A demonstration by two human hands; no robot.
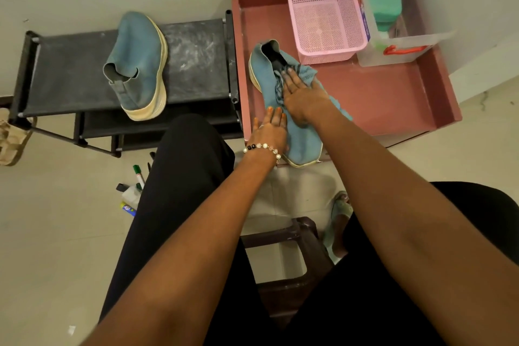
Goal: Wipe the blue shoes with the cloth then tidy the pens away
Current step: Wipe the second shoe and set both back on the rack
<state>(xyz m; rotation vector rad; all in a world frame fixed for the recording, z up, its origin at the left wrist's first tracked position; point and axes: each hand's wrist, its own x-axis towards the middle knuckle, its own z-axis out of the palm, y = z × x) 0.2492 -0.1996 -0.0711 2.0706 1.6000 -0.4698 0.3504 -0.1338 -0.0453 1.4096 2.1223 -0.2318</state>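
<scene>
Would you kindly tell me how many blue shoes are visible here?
2. One blue slip-on shoe with a cream sole lies on the black fabric rack. The other lies in the reddish-brown tray, under both hands and the blue cloth. None seem hidden.

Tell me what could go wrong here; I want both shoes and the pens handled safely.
The shoe being wiped overhangs the tray edge; pressure from the right hand on the cloth might tip it off. The pens lie on the floor by the leg and could get stepped on.
</scene>
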